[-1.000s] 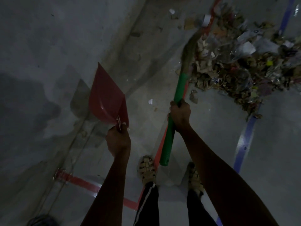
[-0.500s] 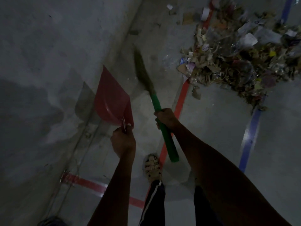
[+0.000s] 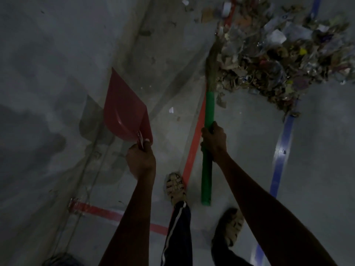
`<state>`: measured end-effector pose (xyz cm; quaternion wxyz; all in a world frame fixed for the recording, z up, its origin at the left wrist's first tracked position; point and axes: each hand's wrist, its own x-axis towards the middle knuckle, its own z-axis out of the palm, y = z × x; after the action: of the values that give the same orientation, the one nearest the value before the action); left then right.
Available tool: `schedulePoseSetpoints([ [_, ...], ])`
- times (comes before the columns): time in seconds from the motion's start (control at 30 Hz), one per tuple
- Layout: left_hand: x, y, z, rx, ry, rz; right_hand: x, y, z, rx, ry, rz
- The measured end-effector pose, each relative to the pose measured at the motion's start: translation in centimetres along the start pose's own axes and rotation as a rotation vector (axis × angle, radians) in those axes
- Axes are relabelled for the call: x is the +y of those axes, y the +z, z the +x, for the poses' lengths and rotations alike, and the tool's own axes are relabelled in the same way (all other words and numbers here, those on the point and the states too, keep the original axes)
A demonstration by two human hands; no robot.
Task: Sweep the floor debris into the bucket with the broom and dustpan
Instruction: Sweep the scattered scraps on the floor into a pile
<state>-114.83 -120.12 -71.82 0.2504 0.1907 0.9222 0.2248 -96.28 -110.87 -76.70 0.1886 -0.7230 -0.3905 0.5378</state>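
Observation:
My left hand (image 3: 141,160) grips the handle of a red dustpan (image 3: 124,110), which is held off the floor with its mouth pointing away from me. My right hand (image 3: 213,140) grips the green handle of a broom (image 3: 208,116). The broom's brown bristles (image 3: 214,60) lie against the left edge of a large debris pile (image 3: 284,54) of dry leaves, paper scraps and plastic at the upper right. No bucket is in view.
A grey concrete wall (image 3: 48,73) runs along the left. Red tape lines (image 3: 194,148) and a blue tape line (image 3: 282,148) cross the floor. A white scrap (image 3: 171,110) lies between dustpan and broom. My sandalled feet (image 3: 175,186) stand below the hands.
The broom swung from the left, near the dustpan, back to the right, and its bristles are again at the pile's edge. The dustpan has stayed in about the same place.

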Motion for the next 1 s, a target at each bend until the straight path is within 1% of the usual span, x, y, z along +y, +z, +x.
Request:
schedulePoseSetpoints([
  [0.07,-0.2,0.1,-1.5,0.008,0.003,0.002,1.3,-0.8,-2.0,-0.082,-0.071,-0.028],
  [0.13,-0.6,0.5,-3.1,-0.002,-0.017,0.000,2.8,-1.4,-3.4,-0.167,-0.085,-0.089],
  [0.33,-1.6,2.3,-8.5,-0.003,-0.009,-0.009,6.7,-2.5,-3.7,-0.420,0.005,-0.296],
  [0.4,-2.0,2.7,-10.4,-0.001,-0.010,-0.021,8.4,-3.1,-3.3,-0.463,0.027,-0.379],
  [0.53,-3.0,3.6,-13.7,0.007,-0.022,-0.043,11.3,-5.7,-3.3,-0.412,0.096,-0.447],
  [0.67,-3.8,4.2,-16.3,0.021,-0.035,-0.058,13.4,-10.3,-2.8,-0.287,0.127,-0.486],
  [0.83,-4.1,4.8,-19.0,0.016,-0.060,-0.049,14.8,-15.3,-3.7,-0.122,0.025,-0.482],
  [0.9,-4.1,5.2,-19.9,0.013,-0.077,-0.058,15.4,-16.6,-5.1,-0.126,-0.053,-0.483],
  [1.0,-4.0,5.6,-21.1,0.014,-0.115,-0.062,16.5,-17.1,-7.4,-0.203,-0.177,-0.531],
])
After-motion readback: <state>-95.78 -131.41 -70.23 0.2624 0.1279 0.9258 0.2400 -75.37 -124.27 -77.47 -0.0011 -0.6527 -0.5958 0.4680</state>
